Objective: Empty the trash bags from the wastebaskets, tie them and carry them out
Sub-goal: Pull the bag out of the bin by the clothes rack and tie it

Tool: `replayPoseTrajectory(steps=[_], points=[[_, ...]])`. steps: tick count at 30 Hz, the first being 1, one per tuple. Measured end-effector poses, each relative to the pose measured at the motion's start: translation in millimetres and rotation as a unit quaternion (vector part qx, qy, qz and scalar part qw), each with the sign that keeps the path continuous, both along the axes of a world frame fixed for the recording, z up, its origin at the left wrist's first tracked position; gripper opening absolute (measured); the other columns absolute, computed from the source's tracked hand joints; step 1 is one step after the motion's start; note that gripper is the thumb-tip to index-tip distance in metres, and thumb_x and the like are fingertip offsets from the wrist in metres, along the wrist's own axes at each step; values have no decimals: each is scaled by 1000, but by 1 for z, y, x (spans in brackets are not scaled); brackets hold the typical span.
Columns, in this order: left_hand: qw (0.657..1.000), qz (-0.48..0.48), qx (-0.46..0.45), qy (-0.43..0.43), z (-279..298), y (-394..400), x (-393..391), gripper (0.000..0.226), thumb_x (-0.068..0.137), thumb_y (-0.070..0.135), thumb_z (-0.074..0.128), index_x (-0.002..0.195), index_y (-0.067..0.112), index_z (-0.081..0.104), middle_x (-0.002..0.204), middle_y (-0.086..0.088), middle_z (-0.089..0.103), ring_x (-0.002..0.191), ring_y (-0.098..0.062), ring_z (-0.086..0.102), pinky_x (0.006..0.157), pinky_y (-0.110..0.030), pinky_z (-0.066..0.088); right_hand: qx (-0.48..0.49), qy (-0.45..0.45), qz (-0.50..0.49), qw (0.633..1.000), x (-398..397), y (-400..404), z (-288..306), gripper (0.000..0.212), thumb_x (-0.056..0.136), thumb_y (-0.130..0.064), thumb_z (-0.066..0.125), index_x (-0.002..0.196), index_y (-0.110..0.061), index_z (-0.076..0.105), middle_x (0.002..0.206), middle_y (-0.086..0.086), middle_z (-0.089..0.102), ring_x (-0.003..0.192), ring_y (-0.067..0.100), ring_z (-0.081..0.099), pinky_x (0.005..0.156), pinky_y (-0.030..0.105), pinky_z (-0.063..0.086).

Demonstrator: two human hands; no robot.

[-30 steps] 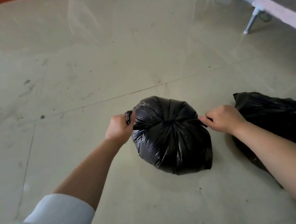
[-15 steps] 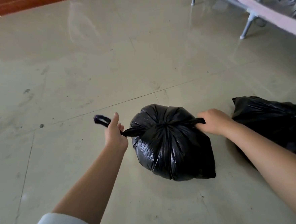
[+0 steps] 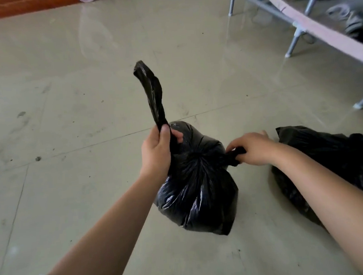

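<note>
A full black trash bag (image 3: 199,189) stands on the grey-green floor in the middle of the view, its top gathered into a knot. My left hand (image 3: 156,154) grips one twisted tail of the bag (image 3: 151,92), which sticks up and away from me. My right hand (image 3: 252,149) pinches the other, shorter tail (image 3: 234,155) at the bag's right side. A second black trash bag (image 3: 328,161) lies on the floor to the right, partly behind my right forearm.
A metal-legged frame with a pale pink board (image 3: 310,25) stands at the upper right, shoes and dark things beneath it. A reddish wooden edge (image 3: 16,7) runs along the top left. Bare floor (image 3: 66,102) stretches to the left and ahead.
My left hand has swung the long tail from pointing left to pointing up and moved in over the bag's top. My right hand keeps its tail at the bag's right side.
</note>
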State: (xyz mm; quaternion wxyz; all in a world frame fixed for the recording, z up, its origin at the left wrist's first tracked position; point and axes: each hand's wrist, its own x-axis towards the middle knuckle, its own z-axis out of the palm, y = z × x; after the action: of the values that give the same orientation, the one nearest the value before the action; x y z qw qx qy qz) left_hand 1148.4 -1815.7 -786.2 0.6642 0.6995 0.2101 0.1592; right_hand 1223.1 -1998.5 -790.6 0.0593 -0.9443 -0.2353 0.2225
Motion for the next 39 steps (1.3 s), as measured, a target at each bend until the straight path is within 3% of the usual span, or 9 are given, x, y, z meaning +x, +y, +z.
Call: replayPoseTrajectory(steps=[5,10,17,22,26,28,32,37,39], points=[[987,-142,41,55,16,-10,13,33,99,13,35,68,13,43,46,3,46,33,-4,37,37,-16,30,159,71,-49,983,-2,-4,-14,24,86,-2,47,98,-11,67,70,-2,61,72,20,61,61,15,44],[864,-174,409,237,-6,5,4,33,101,19,30,107,-4,53,107,-22,62,99,-36,57,70,-31,34,340,240,-191,889,-4,-15,-20,13,90,-7,52,87,-12,63,42,-5,59,30,1,51,34,11,40],[750,-291,530,269,-14,-2,-3,46,89,44,45,115,7,49,115,-13,63,111,-32,56,80,-32,39,567,343,-266,701,2,-5,-8,39,91,-17,47,60,-13,70,43,2,65,35,6,59,38,13,48],[689,-280,597,299,-25,-5,0,62,75,75,43,88,16,58,89,-2,63,98,-25,62,68,-29,38,559,381,-169,716,3,1,-7,53,27,-55,85,60,-15,76,50,3,69,47,9,67,45,14,52],[691,-264,612,280,-32,-19,-3,48,89,55,40,88,13,65,88,-5,64,97,-28,63,65,-27,36,581,401,-146,693,2,2,-4,39,43,-40,86,71,-16,75,59,1,72,57,10,69,50,16,54],[719,-244,587,281,-30,-20,-2,47,93,43,37,95,7,67,101,-10,68,98,-31,62,66,-28,36,557,357,-186,727,5,-1,-10,38,64,-9,73,101,-16,66,82,1,74,64,11,67,53,18,53],[741,-301,533,276,-26,-9,-5,41,92,42,42,73,9,55,78,-10,60,95,-33,62,68,-30,39,332,154,-99,925,-6,4,-21,77,80,10,56,143,-24,26,141,-8,36,71,1,59,61,13,45],[782,-321,464,264,-23,-8,-10,40,92,38,45,84,1,59,85,-16,59,97,-35,60,73,-31,41,96,174,19,980,-17,23,-33,11,88,-16,54,78,-20,56,62,-6,47,50,11,46,38,11,32],[836,-292,390,253,-25,-4,-9,39,93,35,45,94,1,65,95,-16,65,99,-32,60,83,-33,46,78,141,39,986,-14,25,-31,29,90,-26,52,63,-15,49,54,-3,39,53,12,39,47,20,27]])
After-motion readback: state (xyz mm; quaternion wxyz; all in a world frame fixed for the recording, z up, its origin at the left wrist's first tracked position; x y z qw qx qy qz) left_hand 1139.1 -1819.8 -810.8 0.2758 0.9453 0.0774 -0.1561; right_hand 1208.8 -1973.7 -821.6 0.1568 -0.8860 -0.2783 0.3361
